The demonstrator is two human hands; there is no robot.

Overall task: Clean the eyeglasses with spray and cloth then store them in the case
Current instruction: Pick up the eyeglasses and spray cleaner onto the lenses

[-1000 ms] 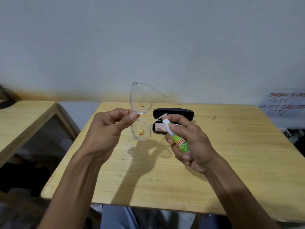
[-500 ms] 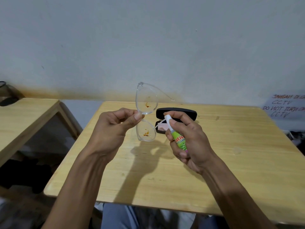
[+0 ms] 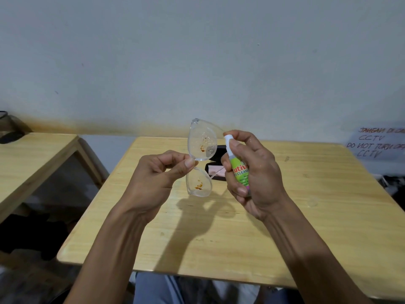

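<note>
— Plain pale wall, a light wooden table (image 3: 219, 233), and the open black case (image 3: 215, 175) lying on it with a pink cloth (image 3: 215, 170) inside.

— And the eyeglasses (image 3: 200, 160)?

— Held up on end in front of the case, clear of the table, the left hand (image 3: 157, 183) pinched shut on the bridge between the lenses. The right hand (image 3: 252, 176) is wrapped around the spray bottle (image 3: 237, 165), just right of the glasses, forefinger on the white cap.

— Any tips?

— The upper lens looks beaded with droplets; the lower lens shows only its reddish smear. I'd drop the nozzle level with the lower one, aim it squarely, and keep the pinch on the bridge so no fingers touch wet glass.
</note>
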